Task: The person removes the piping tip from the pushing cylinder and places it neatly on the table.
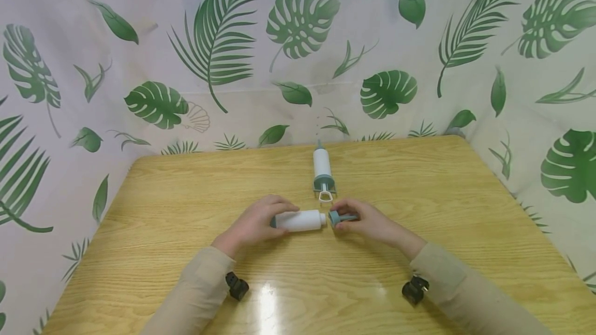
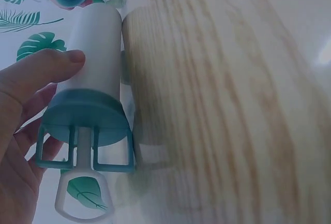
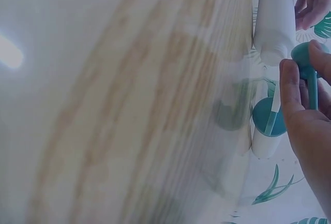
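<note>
The left hand point(image 1: 256, 221) has its thumb and fingers round the white tube point(image 1: 300, 220), which lies sideways on or just above the worktop point(image 1: 163, 211), hard to tell which. The tube's narrow mouth point(image 1: 323, 219) faces right; its green collar point(image 2: 85, 113) and pull ring point(image 2: 84, 174) are at the left end. The right hand point(image 1: 360, 217) has a narrow grip, pinching the green cap point(image 1: 334, 217) with its open end towards the mouth and its spout point(image 1: 348, 217) pointing right. Cap and mouth are just beside each other, not touching.

The step seems to be about that joint, so the two openings should share one straight line. A firm hold on the body, away from the pull ring, should stop the tube rolling or twisting. Pinching the cap's rim rather than its thin spout gives better control; tilting it could make it catch. The second tube point(image 1: 321, 162) lies on the far side, its near end close to the right fingers, so small movements suit best.
</note>
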The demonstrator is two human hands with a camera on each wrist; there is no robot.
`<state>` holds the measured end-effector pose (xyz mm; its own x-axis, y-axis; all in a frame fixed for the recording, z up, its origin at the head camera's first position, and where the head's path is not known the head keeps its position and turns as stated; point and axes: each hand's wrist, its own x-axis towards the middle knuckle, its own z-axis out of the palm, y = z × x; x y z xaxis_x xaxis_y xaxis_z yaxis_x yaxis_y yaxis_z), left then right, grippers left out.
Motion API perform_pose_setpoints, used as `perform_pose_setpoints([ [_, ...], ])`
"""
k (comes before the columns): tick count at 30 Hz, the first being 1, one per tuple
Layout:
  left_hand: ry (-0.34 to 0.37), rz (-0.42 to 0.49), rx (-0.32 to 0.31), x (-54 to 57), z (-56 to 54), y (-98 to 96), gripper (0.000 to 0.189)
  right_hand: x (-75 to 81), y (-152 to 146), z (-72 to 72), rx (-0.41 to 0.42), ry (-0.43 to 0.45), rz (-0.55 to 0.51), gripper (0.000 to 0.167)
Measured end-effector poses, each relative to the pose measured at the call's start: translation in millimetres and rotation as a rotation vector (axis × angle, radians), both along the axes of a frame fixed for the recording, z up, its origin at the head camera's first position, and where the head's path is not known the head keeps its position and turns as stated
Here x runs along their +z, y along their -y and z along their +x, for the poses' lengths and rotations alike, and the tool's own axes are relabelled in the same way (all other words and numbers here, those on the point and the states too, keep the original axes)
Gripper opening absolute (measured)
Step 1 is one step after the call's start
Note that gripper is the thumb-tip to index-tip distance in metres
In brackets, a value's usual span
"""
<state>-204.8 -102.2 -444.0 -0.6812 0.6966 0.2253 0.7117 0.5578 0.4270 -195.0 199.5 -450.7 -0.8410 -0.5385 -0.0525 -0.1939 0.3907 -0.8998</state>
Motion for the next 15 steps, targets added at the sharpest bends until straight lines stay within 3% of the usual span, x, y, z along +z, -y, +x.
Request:
perform_pose_setpoints([
  [8, -0.053, 0.077, -0.030, 4.5, 2.8, -7.4, 0.045, 2.1, 1, 1.0, 0.002, 0.007, 0.005, 0.044],
  [15, -0.095, 0.188, -0.043, 5.5, 9.5, -26.8, 0.045, 9.4, 9, 2.6, 0.039, -0.020, -0.007, 0.042],
])
